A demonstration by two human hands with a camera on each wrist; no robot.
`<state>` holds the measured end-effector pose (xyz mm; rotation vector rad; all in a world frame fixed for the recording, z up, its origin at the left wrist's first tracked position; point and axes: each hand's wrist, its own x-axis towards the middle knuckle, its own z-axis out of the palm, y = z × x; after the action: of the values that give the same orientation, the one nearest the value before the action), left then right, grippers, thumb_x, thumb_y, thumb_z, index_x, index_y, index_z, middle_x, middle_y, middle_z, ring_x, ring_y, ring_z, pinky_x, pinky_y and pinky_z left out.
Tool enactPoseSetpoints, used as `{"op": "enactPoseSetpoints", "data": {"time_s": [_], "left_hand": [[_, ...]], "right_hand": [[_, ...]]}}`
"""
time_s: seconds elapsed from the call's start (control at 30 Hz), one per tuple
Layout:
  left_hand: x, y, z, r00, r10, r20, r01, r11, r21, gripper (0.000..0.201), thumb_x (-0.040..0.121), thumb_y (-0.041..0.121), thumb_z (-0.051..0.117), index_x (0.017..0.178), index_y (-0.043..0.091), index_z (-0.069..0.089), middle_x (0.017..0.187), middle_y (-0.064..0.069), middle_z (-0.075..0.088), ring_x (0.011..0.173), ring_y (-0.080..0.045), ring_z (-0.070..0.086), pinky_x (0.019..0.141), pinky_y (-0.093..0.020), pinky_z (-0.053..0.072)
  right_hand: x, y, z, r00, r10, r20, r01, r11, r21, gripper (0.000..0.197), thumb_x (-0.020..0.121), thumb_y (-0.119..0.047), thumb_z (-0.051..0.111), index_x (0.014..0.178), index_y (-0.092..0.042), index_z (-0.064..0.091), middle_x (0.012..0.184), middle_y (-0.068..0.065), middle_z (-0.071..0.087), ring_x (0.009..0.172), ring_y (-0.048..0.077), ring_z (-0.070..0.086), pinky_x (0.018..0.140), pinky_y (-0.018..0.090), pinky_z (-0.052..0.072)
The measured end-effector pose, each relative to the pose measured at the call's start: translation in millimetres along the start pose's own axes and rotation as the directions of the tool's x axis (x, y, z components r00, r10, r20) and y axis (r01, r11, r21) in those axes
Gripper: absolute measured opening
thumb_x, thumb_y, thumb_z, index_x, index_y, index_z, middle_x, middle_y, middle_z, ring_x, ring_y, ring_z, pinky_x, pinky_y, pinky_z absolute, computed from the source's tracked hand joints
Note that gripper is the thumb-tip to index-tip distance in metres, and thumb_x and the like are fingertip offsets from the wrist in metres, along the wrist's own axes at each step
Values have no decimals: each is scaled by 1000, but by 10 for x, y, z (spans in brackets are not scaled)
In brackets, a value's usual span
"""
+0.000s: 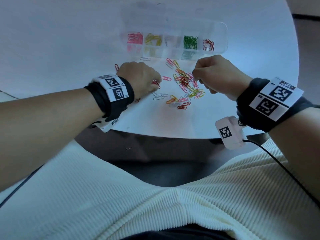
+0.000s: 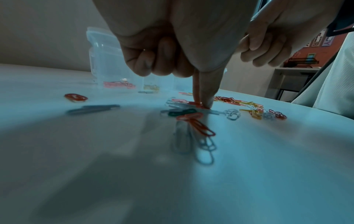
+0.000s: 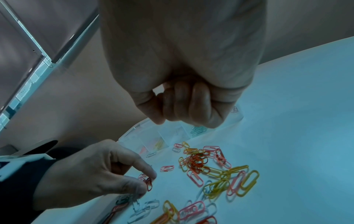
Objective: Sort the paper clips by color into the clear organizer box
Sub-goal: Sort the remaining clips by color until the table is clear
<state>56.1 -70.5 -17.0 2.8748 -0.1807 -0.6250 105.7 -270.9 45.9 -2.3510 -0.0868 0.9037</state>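
Left hand (image 1: 138, 77) pinching a red paper clip (image 1: 156, 84) flat on the table (image 1: 69, 49); right hand (image 1: 216, 75) curled above the pile (image 1: 185, 84), contents untellable. Light, stiff, slippery wire, probably best nipped at one rounded end.

Organizer box (image 1: 222, 34) at 12 o'clock on table (image 1: 52, 49), far side. Loose clip pile (image 1: 186, 85) btwn box & near edge. Left hand (image 1: 140, 77) at pile's 9 o'clock, right hand (image 1: 217, 75) at 3 o'clock.
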Motion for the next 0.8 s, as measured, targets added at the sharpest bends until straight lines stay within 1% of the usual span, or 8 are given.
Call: {"op": "enactPoseSetpoints", "data": {"time_s": [0.13,0.23,0.3,0.43,0.57,0.7,0.73,0.8], "left_hand": [[-11,-1,-15,1000,-15,6,15,1000,-24,23,97,35,50,112,30,67,102,1,69,98,-25,61,76,-33,43],[-4,4,-34,999,-42,21,42,999,3,20,96,33,50,107,27,66,99,-2,67,88,-26,58,70,-31,39],[4,4,-49,997,-73,37,72,997,25,17,91,30,53,99,24,66,93,-2,66,80,-25,55,67,-31,37],[21,-44,-101,985,-141,100,137,989,50,14,77,25,62,87,17,67,85,-4,67,77,-29,62,64,-30,40],[28,-79,-123,979,-155,132,152,988,32,17,74,30,64,85,17,66,82,-3,66,75,-28,62,66,-30,44],[-14,-70,-117,979,-149,139,146,989,35,21,79,34,58,85,14,62,82,-5,63,75,-29,60,67,-32,45],[-20,-69,-123,979,-151,138,151,988,8,22,82,34,53,84,14,58,81,-6,60,74,-29,57,67,-32,44],[-24,-52,-179,981,-147,125,165,975,-149,23,90,32,43,76,14,47,77,-5,51,71,-28,49,64,-32,38]], "right_hand": [[14,22,15,1000,4,7,-4,1000,-9,19,81,-12,54,63,-16,52,57,2,45,47,17,35,45,23,32],[24,35,33,1000,6,12,-6,1000,-24,20,82,-13,55,63,-16,52,56,2,43,47,17,35,46,23,33],[24,41,52,1000,5,19,-4,999,-37,22,82,-13,56,61,-17,51,55,2,42,48,18,35,47,24,33],[22,59,84,999,3,41,-1,999,-45,24,84,-14,56,61,-17,48,53,0,40,48,17,33,49,25,33],[28,77,97,999,-2,52,5,998,-56,21,85,-14,55,65,-15,51,53,-1,41,47,16,34,48,24,33],[41,106,119,999,-11,43,15,997,-74,18,85,-14,55,68,-15,52,55,-1,44,49,15,38,51,24,35],[46,109,116,1000,-16,25,18,997,-75,18,85,-14,55,69,-16,50,57,-2,45,50,14,39,51,23,34],[78,119,85,1000,-12,-24,11,999,-40,18,85,-12,56,70,-18,48,57,-3,47,51,13,41,50,24,33]]}}
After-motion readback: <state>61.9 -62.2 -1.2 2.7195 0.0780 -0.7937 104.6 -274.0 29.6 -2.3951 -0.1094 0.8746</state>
